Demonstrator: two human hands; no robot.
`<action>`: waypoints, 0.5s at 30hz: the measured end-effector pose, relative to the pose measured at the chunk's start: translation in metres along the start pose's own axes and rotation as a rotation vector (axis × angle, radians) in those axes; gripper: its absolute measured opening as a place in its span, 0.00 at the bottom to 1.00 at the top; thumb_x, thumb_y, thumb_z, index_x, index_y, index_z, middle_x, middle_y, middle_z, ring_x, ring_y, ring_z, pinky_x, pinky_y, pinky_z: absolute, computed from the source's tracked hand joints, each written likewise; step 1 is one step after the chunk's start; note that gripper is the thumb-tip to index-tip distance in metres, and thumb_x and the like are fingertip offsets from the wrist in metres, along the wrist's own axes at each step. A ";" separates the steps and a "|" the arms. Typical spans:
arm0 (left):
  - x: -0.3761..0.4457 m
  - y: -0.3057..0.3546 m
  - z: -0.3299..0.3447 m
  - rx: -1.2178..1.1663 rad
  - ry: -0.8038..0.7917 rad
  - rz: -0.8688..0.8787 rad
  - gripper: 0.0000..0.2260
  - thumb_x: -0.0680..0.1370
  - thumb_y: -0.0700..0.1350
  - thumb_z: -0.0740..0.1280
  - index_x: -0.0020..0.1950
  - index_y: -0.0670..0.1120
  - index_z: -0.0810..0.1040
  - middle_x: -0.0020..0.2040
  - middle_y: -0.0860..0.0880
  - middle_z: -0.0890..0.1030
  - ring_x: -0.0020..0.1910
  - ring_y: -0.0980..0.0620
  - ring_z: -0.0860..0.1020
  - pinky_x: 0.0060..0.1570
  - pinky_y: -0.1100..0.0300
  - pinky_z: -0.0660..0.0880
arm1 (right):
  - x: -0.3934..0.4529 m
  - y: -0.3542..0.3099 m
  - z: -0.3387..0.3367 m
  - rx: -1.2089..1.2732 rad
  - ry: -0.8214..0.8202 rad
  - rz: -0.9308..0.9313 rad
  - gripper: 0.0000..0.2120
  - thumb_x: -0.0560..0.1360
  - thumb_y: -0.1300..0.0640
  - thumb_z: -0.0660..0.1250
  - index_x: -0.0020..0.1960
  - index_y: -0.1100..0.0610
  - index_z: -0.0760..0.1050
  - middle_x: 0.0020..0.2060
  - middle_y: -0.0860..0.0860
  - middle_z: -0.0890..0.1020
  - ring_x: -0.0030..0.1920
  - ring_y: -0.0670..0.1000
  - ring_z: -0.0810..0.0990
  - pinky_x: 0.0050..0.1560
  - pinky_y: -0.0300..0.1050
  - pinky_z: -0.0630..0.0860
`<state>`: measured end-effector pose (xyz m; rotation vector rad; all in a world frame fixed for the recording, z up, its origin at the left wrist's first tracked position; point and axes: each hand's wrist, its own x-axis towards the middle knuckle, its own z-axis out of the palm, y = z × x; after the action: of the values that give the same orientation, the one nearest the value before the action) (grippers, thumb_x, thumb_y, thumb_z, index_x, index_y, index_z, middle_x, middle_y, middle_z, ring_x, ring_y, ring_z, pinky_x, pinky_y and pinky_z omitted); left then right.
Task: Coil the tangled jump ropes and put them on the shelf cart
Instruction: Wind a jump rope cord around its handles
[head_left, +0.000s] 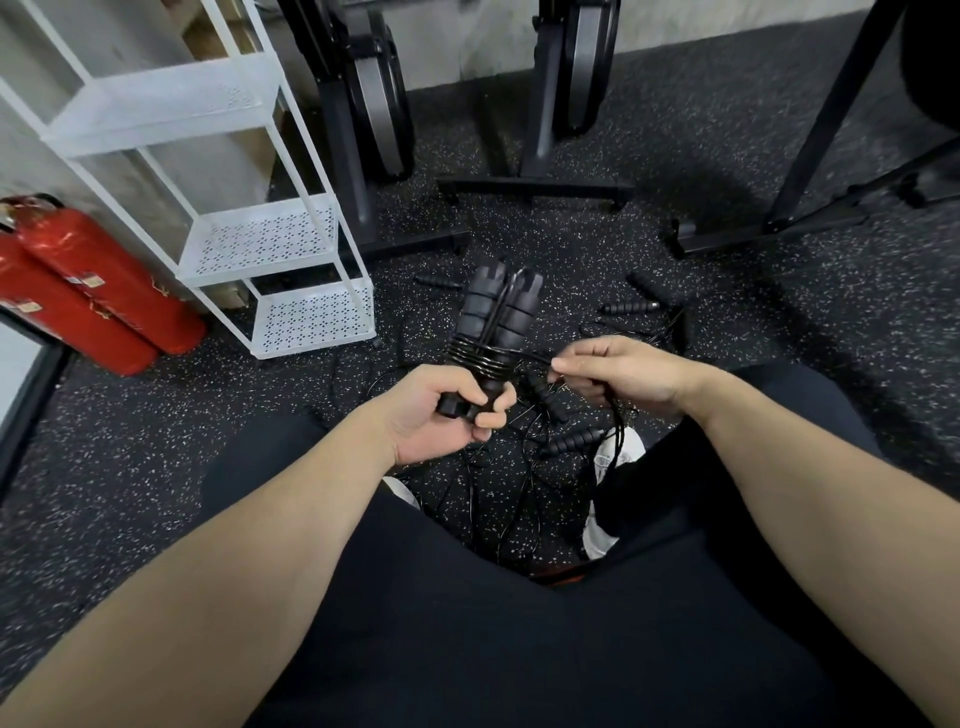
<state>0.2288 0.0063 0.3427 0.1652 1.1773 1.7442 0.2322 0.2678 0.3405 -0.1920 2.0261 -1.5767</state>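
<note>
Nearest the camera, at frame centre, the left hand (447, 410) is curled round the lower ends of two black ribbed foam jump-rope handles (498, 317), held side by side and pointing up and away; thin black cord (480, 358) is wound in several tight turns about the pair just above the fist. The right hand (618, 374), centre right, pinches the free run of that cord between thumb and fingertips, the line drawn fairly straight across to the winding. Judgement: the cord looks light, limp and smooth, likely to slacken and spring off the handles if tension drops; the foam handles appear firm and grippy and are the sound place to hold, with the cord kept pinched close to the winding. Below and between the hands, a tangle of further black ropes and ribbed handles (566, 441) lies on the dark speckled rubber floor (156, 467), against a white shoe (618, 452); more handles (634, 306) lie beyond, right of centre. Snagging is probable there. At upper left stands the white perforated metal shelf cart (291, 244), its visible tiers bare of rope, beside red cylinders (88, 291). Black exercise-machine frames (535, 182) stand farthest off.
</note>
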 end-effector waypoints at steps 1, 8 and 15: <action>0.000 -0.001 -0.001 0.029 -0.042 -0.030 0.18 0.69 0.36 0.58 0.59 0.42 0.65 0.42 0.47 0.73 0.36 0.52 0.66 0.41 0.55 0.62 | 0.001 0.002 0.000 -0.067 0.031 0.017 0.10 0.74 0.43 0.69 0.44 0.49 0.82 0.30 0.45 0.70 0.32 0.46 0.66 0.37 0.39 0.66; -0.001 -0.002 0.002 0.456 0.016 -0.189 0.10 0.71 0.33 0.66 0.48 0.46 0.76 0.42 0.46 0.74 0.40 0.51 0.72 0.50 0.55 0.70 | 0.007 0.004 -0.005 -0.304 0.201 0.182 0.08 0.72 0.50 0.78 0.39 0.53 0.83 0.24 0.42 0.75 0.26 0.41 0.69 0.34 0.40 0.65; 0.009 -0.001 0.020 1.301 0.017 -0.341 0.32 0.76 0.37 0.69 0.76 0.55 0.61 0.44 0.51 0.77 0.38 0.54 0.74 0.37 0.62 0.71 | 0.013 0.003 0.010 -0.512 0.128 0.256 0.06 0.69 0.49 0.80 0.39 0.49 0.84 0.37 0.47 0.86 0.40 0.46 0.80 0.41 0.40 0.74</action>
<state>0.2367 0.0261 0.3485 0.6612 2.0425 0.4754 0.2277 0.2546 0.3316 -0.0180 2.4128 -0.9173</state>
